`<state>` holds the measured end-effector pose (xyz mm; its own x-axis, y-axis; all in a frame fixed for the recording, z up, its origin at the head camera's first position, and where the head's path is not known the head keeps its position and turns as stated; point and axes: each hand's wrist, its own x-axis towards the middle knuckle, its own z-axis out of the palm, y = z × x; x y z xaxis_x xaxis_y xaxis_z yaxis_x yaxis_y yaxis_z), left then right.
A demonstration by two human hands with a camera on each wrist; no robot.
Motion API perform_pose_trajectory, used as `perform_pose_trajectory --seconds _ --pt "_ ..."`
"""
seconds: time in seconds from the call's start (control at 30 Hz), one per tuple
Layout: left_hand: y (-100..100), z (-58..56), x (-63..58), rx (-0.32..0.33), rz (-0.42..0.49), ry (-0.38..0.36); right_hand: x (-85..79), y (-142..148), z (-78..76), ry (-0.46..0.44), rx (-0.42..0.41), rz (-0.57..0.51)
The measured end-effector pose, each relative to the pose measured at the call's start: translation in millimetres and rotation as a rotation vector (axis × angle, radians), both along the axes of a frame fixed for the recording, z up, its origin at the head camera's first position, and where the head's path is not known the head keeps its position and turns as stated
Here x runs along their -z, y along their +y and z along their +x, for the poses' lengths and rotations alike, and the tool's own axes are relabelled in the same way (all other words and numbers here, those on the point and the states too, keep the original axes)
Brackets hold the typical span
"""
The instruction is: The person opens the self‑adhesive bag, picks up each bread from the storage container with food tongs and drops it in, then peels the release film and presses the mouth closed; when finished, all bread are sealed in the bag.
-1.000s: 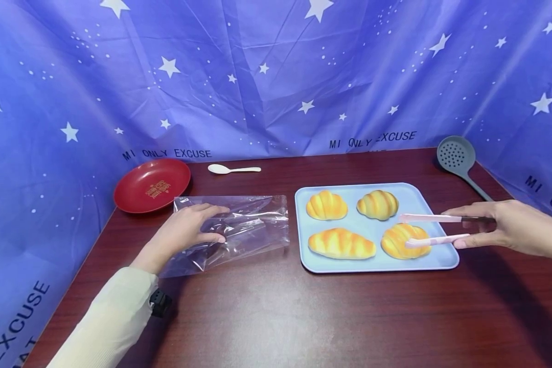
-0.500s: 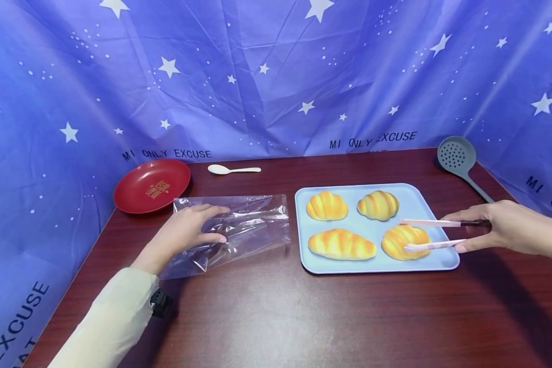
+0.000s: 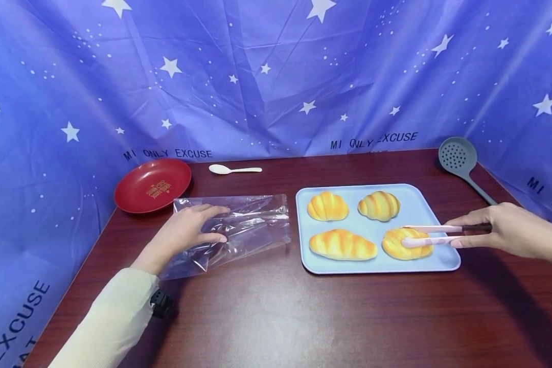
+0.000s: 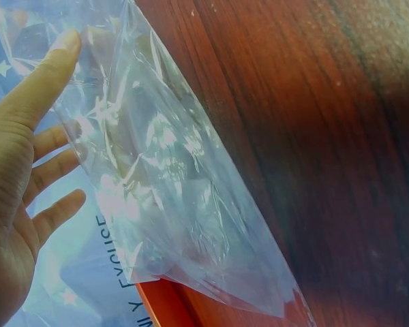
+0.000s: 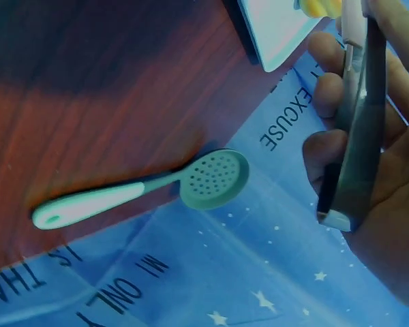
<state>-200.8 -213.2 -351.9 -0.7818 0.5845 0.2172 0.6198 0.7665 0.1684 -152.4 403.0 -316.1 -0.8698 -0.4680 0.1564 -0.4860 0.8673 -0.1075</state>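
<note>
My right hand (image 3: pixel 510 230) grips a pair of tongs (image 5: pixel 358 129) with pale pink tips and dark metal arms. The tips lie over the front right bread roll (image 3: pixel 397 250) on the light blue tray (image 3: pixel 303 265). Three more breads share that tray: a crescent roll (image 3: pixel 327 206), a browner roll (image 3: pixel 379 206) and a long croissant (image 3: pixel 342 244). On the left, my left hand (image 3: pixel 188 230) rests at a clear plastic bag (image 3: pixel 257 225), fingers spread and fairly straight. In the left wrist view its thumb overlaps the film.
A red plate (image 3: pixel 138 189) stands at the back left, with a small cream spoon (image 3: pixel 234 169) to its right. Near the right edge lies a grey slotted skimmer (image 3: pixel 458 156). Blue star-printed cloth (image 3: pixel 257 76) hangs behind the dark wooden table (image 3: pixel 280 317).
The two arms of the tongs have come closer together over the front right roll. My left hand and the bag have stayed nearly still.
</note>
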Motion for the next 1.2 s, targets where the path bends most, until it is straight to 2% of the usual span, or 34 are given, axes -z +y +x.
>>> perform_pose_trajectory --seconds 0.3,0.43,0.57,0.77,0.87,1.2 --pt "-0.8 -0.2 -2.2 -0.022 0.01 -0.018 1.4 3.3 5.9 0.013 0.079 -0.058" --pt "-0.4 -0.1 -2.7 -0.026 0.011 -0.018 -7.0 2.2 6.2 0.011 0.127 -0.096" --pt "0.0 -0.3 -2.0 -0.028 0.015 -0.01 -20.1 -5.0 4.4 0.04 0.143 -0.125" --pt "1.3 0.0 -2.3 -0.032 0.023 -0.007 -36.5 -25.8 -1.2 0.117 0.12 -0.114" --pt "1.9 0.2 -2.7 -0.032 0.028 -0.004 -43.9 -37.7 -5.0 0.125 0.1 -0.1" --pt "2.7 0.3 -2.0 -0.036 0.038 0.009 -56.9 -86.7 -20.9 0.05 0.108 -0.076"
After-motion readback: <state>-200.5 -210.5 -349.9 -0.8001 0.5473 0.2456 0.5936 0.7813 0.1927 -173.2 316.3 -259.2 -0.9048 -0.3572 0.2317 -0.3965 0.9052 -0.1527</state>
